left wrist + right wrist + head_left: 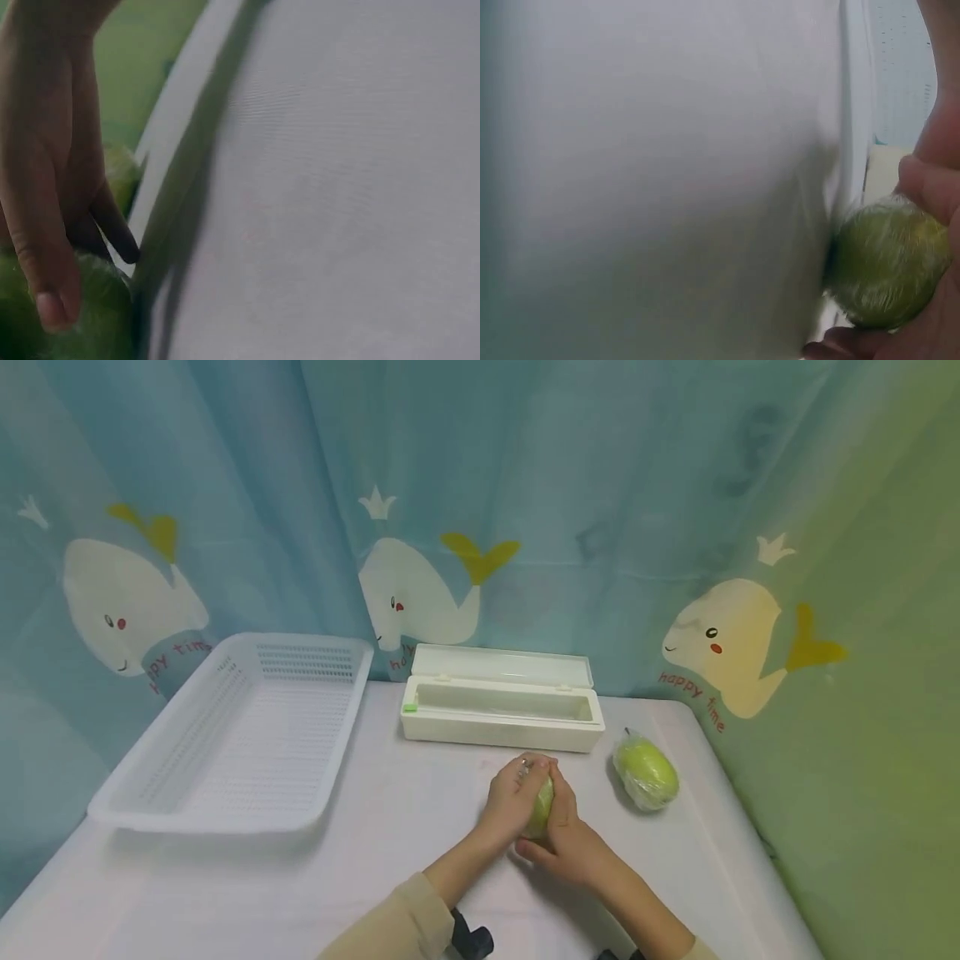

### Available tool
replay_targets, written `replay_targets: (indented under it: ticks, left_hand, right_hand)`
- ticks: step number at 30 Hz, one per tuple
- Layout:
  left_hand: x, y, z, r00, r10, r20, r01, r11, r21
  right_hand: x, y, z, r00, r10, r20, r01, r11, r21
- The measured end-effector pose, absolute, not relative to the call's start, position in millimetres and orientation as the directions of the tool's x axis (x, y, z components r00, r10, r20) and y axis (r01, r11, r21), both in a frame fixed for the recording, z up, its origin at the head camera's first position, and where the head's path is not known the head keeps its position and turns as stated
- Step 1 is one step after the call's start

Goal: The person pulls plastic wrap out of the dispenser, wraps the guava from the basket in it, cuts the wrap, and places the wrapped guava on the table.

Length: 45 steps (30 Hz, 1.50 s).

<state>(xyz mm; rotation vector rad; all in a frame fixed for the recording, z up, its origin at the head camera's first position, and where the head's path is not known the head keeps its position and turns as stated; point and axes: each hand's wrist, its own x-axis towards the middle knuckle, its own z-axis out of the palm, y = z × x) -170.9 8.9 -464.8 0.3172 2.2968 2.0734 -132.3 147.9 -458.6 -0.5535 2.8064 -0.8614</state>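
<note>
Between both hands is a green pear (542, 810) wrapped in clear film, held low over the white table in front of the box. My left hand (510, 797), with a ring on one finger, curls round its left side and top. The right hand (573, 843) cups it from the right, thumb pointing left beneath it. In the right wrist view, the crinkled film on the pear (889, 262) shows, with fingers around it. A second film-wrapped pear (647, 772), stem at its upper end, lies right of the hands.
Behind the hands, a long white film box (502, 735) stands with its lid raised and a small green piece at its left end. A white perforated basket (322, 818) occupies the left of the table. A whale-print curtain (585, 468) hangs behind.
</note>
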Motion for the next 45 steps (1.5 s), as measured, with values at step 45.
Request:
replay_targets:
  ticks: [45]
  left_hand:
    - [-173.2, 13.2, -463.8, -0.728, 0.681, 0.070, 0.400, 0.340, 0.851]
  right_hand:
    - [-147.4, 221.2, -377.2, -0.694, -0.675, 0.250, -0.719, 0.636, -0.280]
